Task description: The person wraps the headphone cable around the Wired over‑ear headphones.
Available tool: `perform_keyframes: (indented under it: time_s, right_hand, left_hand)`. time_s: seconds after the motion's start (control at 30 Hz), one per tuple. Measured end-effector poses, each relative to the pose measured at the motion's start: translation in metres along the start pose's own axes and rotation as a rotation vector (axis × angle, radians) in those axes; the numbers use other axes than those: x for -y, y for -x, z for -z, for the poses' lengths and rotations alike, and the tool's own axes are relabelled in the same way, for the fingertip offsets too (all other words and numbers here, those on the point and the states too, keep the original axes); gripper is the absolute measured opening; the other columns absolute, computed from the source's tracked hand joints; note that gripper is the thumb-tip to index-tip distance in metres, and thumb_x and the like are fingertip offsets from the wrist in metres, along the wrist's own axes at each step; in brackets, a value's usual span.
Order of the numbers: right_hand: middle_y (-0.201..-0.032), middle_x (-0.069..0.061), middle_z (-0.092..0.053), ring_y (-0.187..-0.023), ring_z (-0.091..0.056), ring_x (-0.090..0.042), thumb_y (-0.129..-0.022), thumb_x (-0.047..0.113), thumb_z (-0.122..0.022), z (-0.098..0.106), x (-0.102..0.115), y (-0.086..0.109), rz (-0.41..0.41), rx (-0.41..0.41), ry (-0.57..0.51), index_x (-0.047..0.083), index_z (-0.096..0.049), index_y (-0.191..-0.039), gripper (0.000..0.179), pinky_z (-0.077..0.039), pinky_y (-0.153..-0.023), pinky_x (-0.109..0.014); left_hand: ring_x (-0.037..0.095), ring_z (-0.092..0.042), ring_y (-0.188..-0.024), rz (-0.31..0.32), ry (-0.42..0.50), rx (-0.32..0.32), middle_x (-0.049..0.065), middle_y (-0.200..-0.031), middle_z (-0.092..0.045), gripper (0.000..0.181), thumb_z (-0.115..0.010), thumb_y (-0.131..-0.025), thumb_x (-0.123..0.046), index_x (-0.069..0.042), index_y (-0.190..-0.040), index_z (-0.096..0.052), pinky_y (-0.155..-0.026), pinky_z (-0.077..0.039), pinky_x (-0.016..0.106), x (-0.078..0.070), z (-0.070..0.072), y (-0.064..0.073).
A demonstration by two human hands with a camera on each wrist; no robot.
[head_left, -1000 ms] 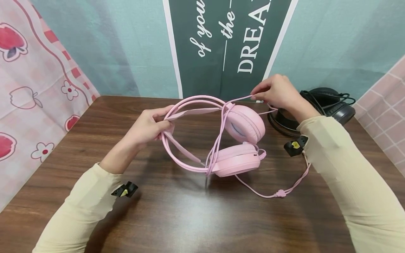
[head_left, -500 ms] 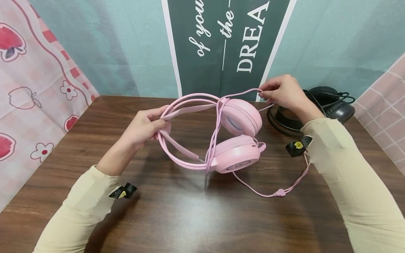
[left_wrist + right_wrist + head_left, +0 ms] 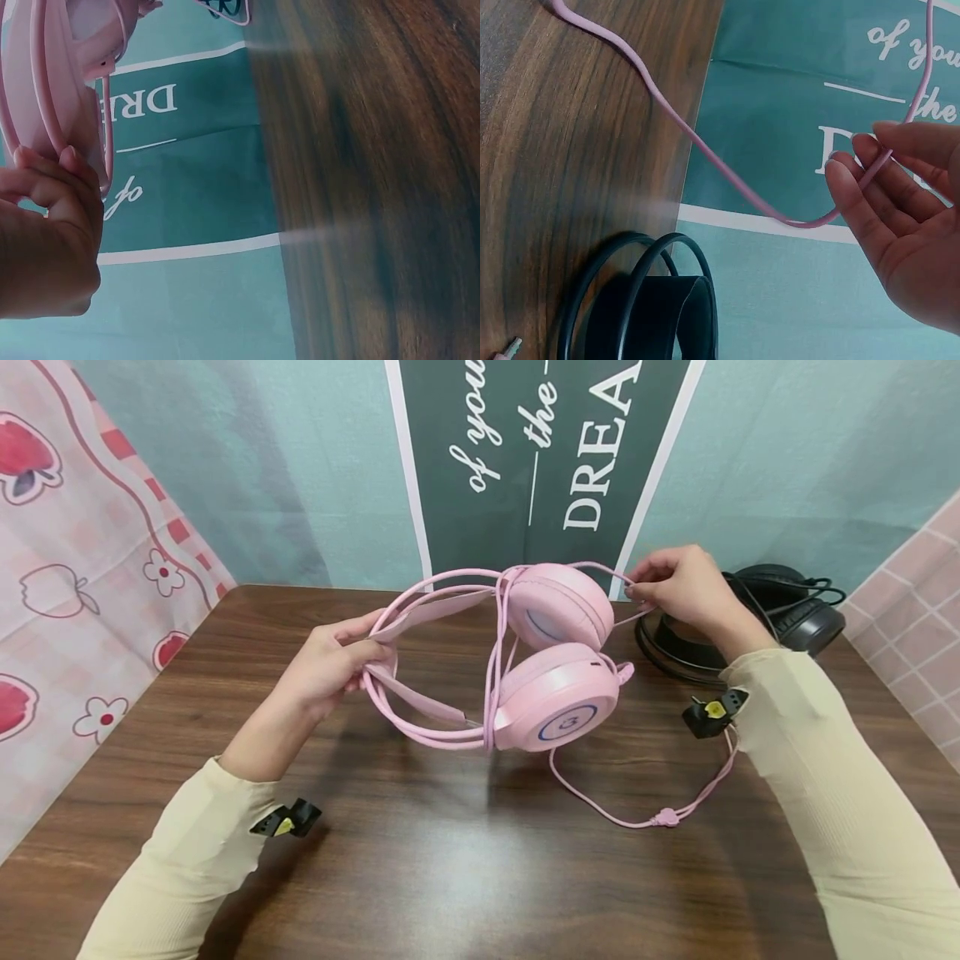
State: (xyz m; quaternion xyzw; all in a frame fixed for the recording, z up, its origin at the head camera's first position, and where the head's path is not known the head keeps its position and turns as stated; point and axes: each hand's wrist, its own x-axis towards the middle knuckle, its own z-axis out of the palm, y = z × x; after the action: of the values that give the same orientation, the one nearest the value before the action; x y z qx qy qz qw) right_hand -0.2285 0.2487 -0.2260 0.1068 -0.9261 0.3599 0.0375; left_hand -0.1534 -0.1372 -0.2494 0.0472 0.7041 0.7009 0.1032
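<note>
Pink headphones [image 3: 558,702] are held up over the table in the head view, ear cups to the right. My left hand [image 3: 333,664] grips the top of their headband, thumb and fingers round the double bands and inner strap. In the left wrist view the fingers of that hand [image 3: 56,210] curl on the headband [image 3: 49,82]. Loops of pink cable [image 3: 497,668] wrap across the headband near the ear cups. To the right of the cups, my right hand [image 3: 678,585] pinches the cable; in the right wrist view the cable [image 3: 735,184] runs through its fingers and hangs in a bend.
Black headphones [image 3: 806,618] lie on the wooden table [image 3: 450,877] at the back right, behind my right wrist. More pink cable with a small splitter [image 3: 665,817] lies on the table below it. A teal cloth [image 3: 787,460] with a lettered panel hangs behind.
The pink headphones have shifted slightly left and up, turning so the lower cup's outer face shows. My right hand has drawn rightward along with the cable.
</note>
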Motion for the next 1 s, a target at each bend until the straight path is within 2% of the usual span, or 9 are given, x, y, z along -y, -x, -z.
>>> perform_keyframes:
  time_s: [0.13, 0.3, 0.43, 0.67, 1.0]
  right_hand:
    - [-0.070, -0.007, -0.063, -0.054, -0.058, -0.007, -0.083, 0.001, -0.061, 0.001, -0.006, 0.002, -0.003, -0.002, -0.004, -0.008, -0.063, -0.089, 0.011, -0.051, -0.050, -0.018]
    - [-0.069, -0.001, -0.064, -0.056, -0.061, -0.011, -0.083, -0.002, -0.061, 0.005, -0.013, 0.006, -0.020, -0.005, -0.108, -0.011, -0.062, -0.093, 0.012, -0.053, -0.053, -0.019]
    - [-0.069, 0.001, -0.064, -0.057, -0.062, -0.012, -0.083, -0.001, -0.062, 0.007, -0.015, 0.007, -0.038, 0.008, -0.155, -0.009, -0.062, -0.094, 0.014, -0.054, -0.055, -0.019]
    - [-0.069, -0.003, -0.061, -0.060, -0.060, -0.011, -0.086, -0.007, -0.054, 0.005, -0.017, 0.008, -0.032, 0.035, -0.187, -0.011, -0.059, -0.090, 0.008, -0.056, -0.055, -0.023]
    - [-0.068, -0.006, -0.059, -0.058, -0.060, -0.012, -0.087, -0.006, -0.052, 0.003, -0.022, 0.008, -0.059, 0.090, -0.199, -0.011, -0.056, -0.088, 0.007, -0.056, -0.054, -0.026]
  left_hand:
    - [0.003, -0.040, -0.041, 0.028, 0.072, -0.024, 0.001, -0.060, -0.056, 0.049, -0.051, -0.083, 0.006, 0.000, -0.131, -0.044, -0.035, -0.026, 0.012, -0.001, 0.003, 0.000]
    - [0.003, -0.040, -0.041, 0.067, 0.185, -0.059, 0.002, -0.061, -0.057, 0.052, -0.049, -0.083, 0.009, 0.001, -0.133, -0.040, -0.035, -0.026, 0.010, -0.001, 0.007, 0.001]
    - [0.004, -0.040, -0.043, 0.073, 0.250, -0.068, 0.003, -0.064, -0.058, 0.049, -0.047, -0.083, 0.011, 0.001, -0.131, -0.040, -0.036, -0.026, 0.010, -0.001, 0.009, 0.001]
    - [0.002, -0.042, -0.042, 0.093, 0.307, -0.094, 0.004, -0.064, -0.059, 0.045, -0.047, -0.084, 0.010, -0.001, -0.127, -0.042, -0.035, -0.028, 0.009, -0.001, 0.008, 0.001]
    - [0.002, -0.041, -0.041, 0.115, 0.366, -0.121, 0.005, -0.064, -0.059, 0.050, -0.045, -0.085, 0.011, 0.000, -0.133, -0.036, -0.034, -0.028, 0.009, -0.003, 0.007, 0.000]
